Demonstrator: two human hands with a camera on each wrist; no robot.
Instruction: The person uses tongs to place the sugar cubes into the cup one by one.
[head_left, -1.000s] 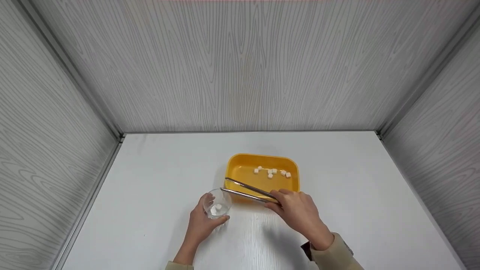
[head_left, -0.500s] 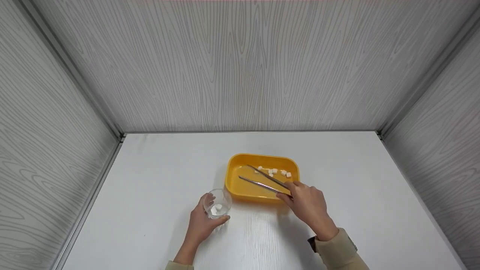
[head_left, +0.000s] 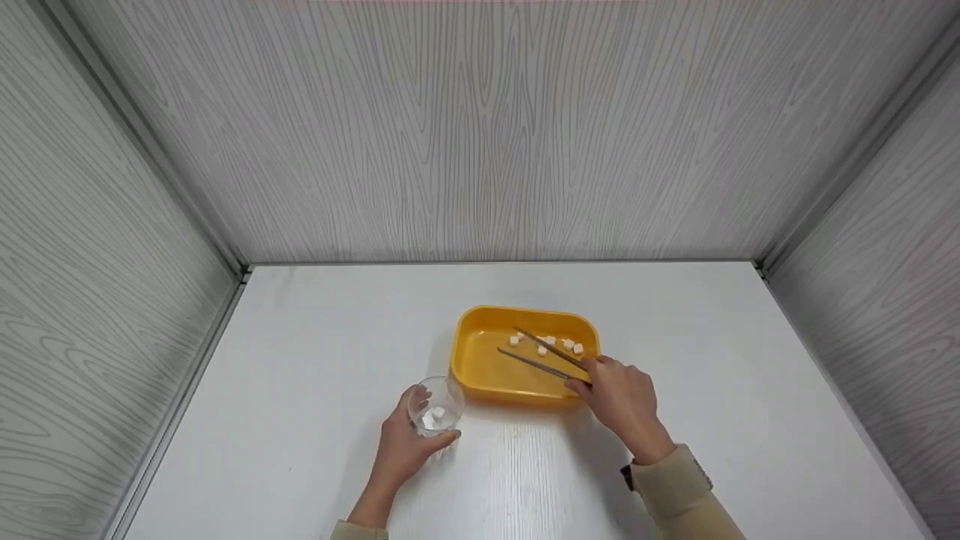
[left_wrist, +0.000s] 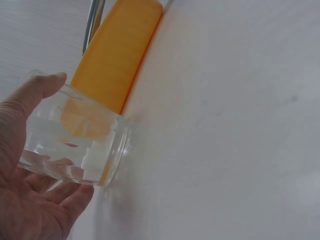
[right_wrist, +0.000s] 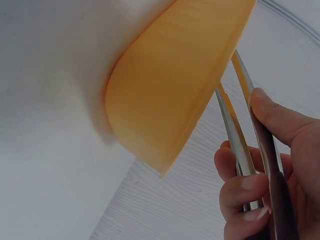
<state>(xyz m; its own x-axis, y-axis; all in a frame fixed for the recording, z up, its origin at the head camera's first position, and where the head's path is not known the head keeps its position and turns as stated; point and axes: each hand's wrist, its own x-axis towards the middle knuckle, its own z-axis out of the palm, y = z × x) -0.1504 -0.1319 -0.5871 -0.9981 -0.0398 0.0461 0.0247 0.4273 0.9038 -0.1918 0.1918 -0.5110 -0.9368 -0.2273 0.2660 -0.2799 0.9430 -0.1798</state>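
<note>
My left hand point(head_left: 405, 444) holds a clear glass cup point(head_left: 444, 396) upright at the yellow tray's near left corner; white cubes point(head_left: 435, 414) lie in its bottom. In the left wrist view the thumb and fingers curl round the glass cup point(left_wrist: 60, 135). My right hand point(head_left: 621, 397) grips metal tongs point(head_left: 553, 349), whose two arms stand apart over the yellow tray point(head_left: 480, 384). Several small white cubes point(head_left: 578, 349) lie inside the tray, some partly behind the upper arm of the tongs. From the right wrist, the tongs point(right_wrist: 260, 135) reach past the rim; their tips are hidden.
A white tabletop point(head_left: 337, 337) surrounds the tray. Grey wood-grain panels point(head_left: 487, 135) enclose the table at the back and on both sides.
My right hand has moved right with the tongs. Their tips went from beside the cup's rim to over the tray, and the arms spread wider. The left hand and cup stay put.
</note>
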